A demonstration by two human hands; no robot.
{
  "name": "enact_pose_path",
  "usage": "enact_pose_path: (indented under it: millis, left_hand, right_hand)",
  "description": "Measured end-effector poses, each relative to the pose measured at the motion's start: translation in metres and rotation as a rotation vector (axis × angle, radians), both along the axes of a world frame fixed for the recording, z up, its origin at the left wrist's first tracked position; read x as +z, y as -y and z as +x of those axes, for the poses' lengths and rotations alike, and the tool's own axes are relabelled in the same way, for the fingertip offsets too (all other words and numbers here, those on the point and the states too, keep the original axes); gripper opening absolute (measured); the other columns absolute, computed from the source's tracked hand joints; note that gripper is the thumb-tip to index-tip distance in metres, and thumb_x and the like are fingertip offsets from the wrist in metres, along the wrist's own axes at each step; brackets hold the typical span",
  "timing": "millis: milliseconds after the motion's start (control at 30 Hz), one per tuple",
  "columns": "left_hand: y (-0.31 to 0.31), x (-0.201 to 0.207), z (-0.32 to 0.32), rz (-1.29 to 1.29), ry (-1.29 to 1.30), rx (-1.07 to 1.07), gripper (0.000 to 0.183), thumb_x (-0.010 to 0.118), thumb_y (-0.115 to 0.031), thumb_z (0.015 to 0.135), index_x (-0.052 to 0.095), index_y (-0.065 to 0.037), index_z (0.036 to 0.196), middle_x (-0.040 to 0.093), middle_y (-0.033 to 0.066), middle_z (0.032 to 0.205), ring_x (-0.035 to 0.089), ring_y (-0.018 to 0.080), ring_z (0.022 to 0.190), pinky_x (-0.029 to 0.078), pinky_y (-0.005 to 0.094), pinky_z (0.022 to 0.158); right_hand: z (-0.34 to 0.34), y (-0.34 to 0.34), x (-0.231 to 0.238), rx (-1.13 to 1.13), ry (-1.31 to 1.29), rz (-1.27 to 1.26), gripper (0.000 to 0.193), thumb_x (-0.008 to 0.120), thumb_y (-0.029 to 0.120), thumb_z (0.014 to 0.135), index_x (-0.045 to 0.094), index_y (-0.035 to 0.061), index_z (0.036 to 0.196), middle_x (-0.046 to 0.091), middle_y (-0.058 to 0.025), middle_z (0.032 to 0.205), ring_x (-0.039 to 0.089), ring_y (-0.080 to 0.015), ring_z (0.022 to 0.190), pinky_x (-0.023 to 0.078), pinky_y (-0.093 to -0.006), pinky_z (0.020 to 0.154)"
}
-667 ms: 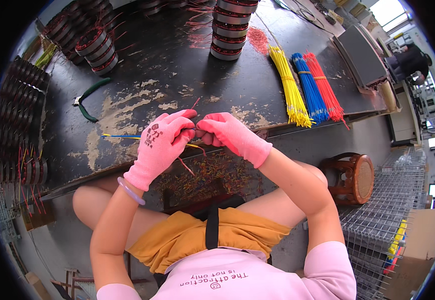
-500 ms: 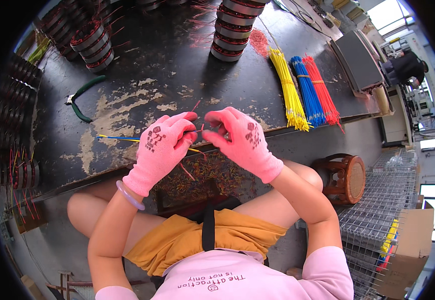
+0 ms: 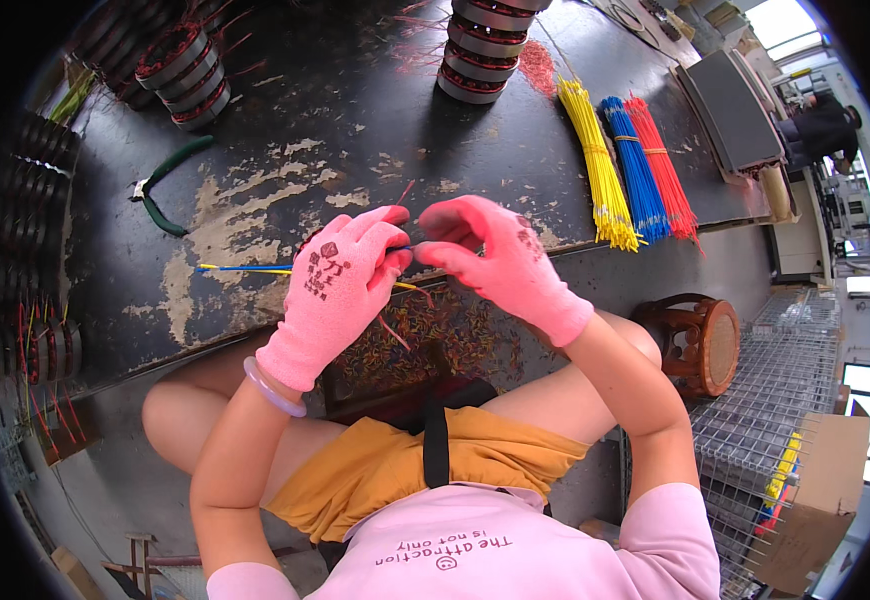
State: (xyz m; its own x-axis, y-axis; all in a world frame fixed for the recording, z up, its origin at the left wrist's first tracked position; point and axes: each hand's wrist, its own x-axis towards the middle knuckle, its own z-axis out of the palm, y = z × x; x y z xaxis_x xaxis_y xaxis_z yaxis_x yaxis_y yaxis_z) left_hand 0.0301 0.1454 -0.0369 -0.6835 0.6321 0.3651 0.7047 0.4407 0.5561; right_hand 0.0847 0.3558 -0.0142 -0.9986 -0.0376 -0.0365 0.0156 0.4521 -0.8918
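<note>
Both my hands wear pink knit gloves and meet at the table's front edge. My left hand [image 3: 340, 285] is closed around a few thin wires. Blue and yellow wires [image 3: 250, 268] stick out on its left side over the table, a yellow end [image 3: 413, 287] shows below its fingers, and thin red leads poke out above and below. My right hand [image 3: 505, 260] is curled, thumb and fingertips pinched at a short dark-blue bit of wire [image 3: 412, 248] between the two hands. The gloves hide where the wires join.
Green-handled cutters [image 3: 170, 190] lie on the worn black table [image 3: 335, 130]. Yellow [image 3: 595, 165], blue [image 3: 635, 165] and red wire bundles [image 3: 663, 165] lie to the right. Stacked motor stators [image 3: 480, 50] stand behind. Below the edge is a tray of wire scraps [image 3: 455, 335]; a wooden stool [image 3: 700, 345] stands right.
The view has shifted slightly, so the scene sits a little further right. My right fingertips have closed in toward my left ones, and a blue wire bit now shows between them.
</note>
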Motion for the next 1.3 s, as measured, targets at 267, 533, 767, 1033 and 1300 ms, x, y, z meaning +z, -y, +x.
enact_pose_path:
  millis: [267, 533, 767, 1033, 1300]
  left_hand:
    - [0.023, 0.035, 0.002, -0.055, -0.231, 0.109, 0.033, 0.064, -0.005, 0.092, 0.064, -0.008, 0.126, 0.063, 0.0098, 0.133, 0.059, 0.0323, 0.123, 0.045, 0.0438, 0.106]
    - [0.003, -0.002, 0.001, -0.107, -0.1, 0.132, 0.035, 0.056, -0.007, 0.098, 0.061, -0.005, 0.133, 0.063, 0.0154, 0.133, 0.058, 0.0352, 0.123, 0.042, 0.0453, 0.108]
    - [-0.002, 0.003, 0.008, -0.119, -0.047, 0.139, 0.033, 0.052, -0.007, 0.102, 0.061, -0.003, 0.133, 0.064, 0.0151, 0.133, 0.058, 0.0344, 0.124, 0.041, 0.0434, 0.109]
    - [0.003, 0.002, 0.005, -0.141, -0.046, 0.12, 0.034, 0.049, -0.007, 0.103, 0.061, -0.002, 0.135, 0.064, 0.0155, 0.135, 0.058, 0.0338, 0.125, 0.042, 0.0412, 0.109]
    - [0.004, 0.002, 0.004, -0.123, -0.051, 0.13, 0.033, 0.055, -0.008, 0.101, 0.062, -0.004, 0.133, 0.065, 0.0148, 0.132, 0.058, 0.0342, 0.124, 0.042, 0.0437, 0.108]
  right_hand:
    - [-0.021, 0.003, -0.014, 0.098, 0.217, -0.199, 0.021, 0.073, 0.021, 0.093, 0.07, 0.0004, 0.098, 0.071, -0.002, 0.082, 0.062, -0.0076, 0.073, 0.052, -0.0261, 0.065]
    - [-0.004, -0.022, -0.01, -0.003, 0.234, -0.223, 0.022, 0.073, 0.02, 0.096, 0.07, 0.0007, 0.107, 0.071, -0.0036, 0.09, 0.062, -0.0084, 0.081, 0.053, -0.0275, 0.074]
    - [0.07, -0.258, -0.015, -1.059, -0.369, 0.643, 0.022, 0.072, 0.024, 0.092, 0.071, 0.0067, 0.106, 0.071, -0.0112, 0.099, 0.069, -0.0274, 0.093, 0.055, -0.0391, 0.083]
    - [0.13, -0.319, -0.014, -1.028, 0.235, 0.816, 0.028, 0.066, 0.04, 0.096, 0.076, 0.0158, 0.106, 0.075, -0.0057, 0.092, 0.072, -0.0255, 0.09, 0.054, -0.0416, 0.077]
    - [0.138, -0.262, 0.037, -1.174, -0.046, 0.74, 0.026, 0.066, 0.037, 0.096, 0.076, 0.0128, 0.097, 0.073, -0.0079, 0.079, 0.072, -0.0279, 0.078, 0.053, -0.0413, 0.073]
